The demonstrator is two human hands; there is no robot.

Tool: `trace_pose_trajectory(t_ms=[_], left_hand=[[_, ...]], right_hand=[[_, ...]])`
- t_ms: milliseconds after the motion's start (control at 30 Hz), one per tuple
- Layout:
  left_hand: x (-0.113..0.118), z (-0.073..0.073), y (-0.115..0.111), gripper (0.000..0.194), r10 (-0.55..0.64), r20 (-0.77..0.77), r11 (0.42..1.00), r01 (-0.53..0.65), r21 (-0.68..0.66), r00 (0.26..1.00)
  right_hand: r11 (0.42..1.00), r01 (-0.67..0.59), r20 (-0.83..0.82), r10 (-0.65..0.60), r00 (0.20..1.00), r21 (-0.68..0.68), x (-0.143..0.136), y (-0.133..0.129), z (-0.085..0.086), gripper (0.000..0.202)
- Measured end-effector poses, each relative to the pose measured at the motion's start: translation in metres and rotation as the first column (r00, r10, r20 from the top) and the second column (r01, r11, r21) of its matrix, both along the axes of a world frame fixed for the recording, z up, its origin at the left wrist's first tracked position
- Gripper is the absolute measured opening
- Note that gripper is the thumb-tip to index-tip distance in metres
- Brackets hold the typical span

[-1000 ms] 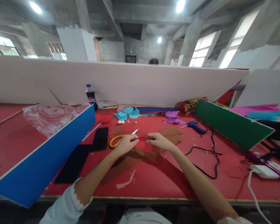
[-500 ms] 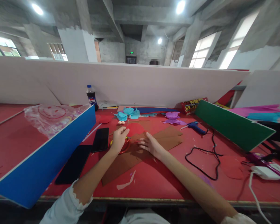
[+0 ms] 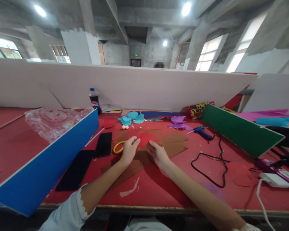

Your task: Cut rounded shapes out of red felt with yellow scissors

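A rounded piece of red paper (image 3: 145,138) is held up in front of me, over brown paper pieces (image 3: 174,141) on the table. My left hand (image 3: 130,150) pinches its left edge between thumb and fingers. On the right edge, my right hand (image 3: 160,156) has its thumb on top and its fingers curled beneath, partly hidden. Scissors with a yellow handle loop (image 3: 118,147) lie just left of my left hand; the rest of them is covered.
A black phone (image 3: 103,144) and a dark flat slab (image 3: 74,171) lie left, by a blue board (image 3: 53,157). A cola bottle (image 3: 94,101) stands behind. Blue paper petals (image 3: 132,118), purple petals (image 3: 178,120), a glue gun (image 3: 202,132) and a green board (image 3: 240,130) sit farther off.
The red paper has moved right and slightly nearer. My right hand, spread apart from it before, has closed on its right edge. My left hand has shifted right, still pinching it.
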State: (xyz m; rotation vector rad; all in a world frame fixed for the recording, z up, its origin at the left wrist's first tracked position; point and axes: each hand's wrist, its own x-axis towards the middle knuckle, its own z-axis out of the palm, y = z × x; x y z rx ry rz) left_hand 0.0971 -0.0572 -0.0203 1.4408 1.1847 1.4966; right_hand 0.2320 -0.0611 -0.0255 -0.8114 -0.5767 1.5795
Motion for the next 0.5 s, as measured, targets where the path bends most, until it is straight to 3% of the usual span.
trace_pose_trajectory(t_ms=[500], left_hand=[[0.0,-0.003,-0.001,0.02,0.005,0.025,0.994,-0.002,-0.11,1.0]], right_hand=[[0.995,0.089,0.163,-0.096,0.982,0.048,0.003,-0.001,0.012,0.021]])
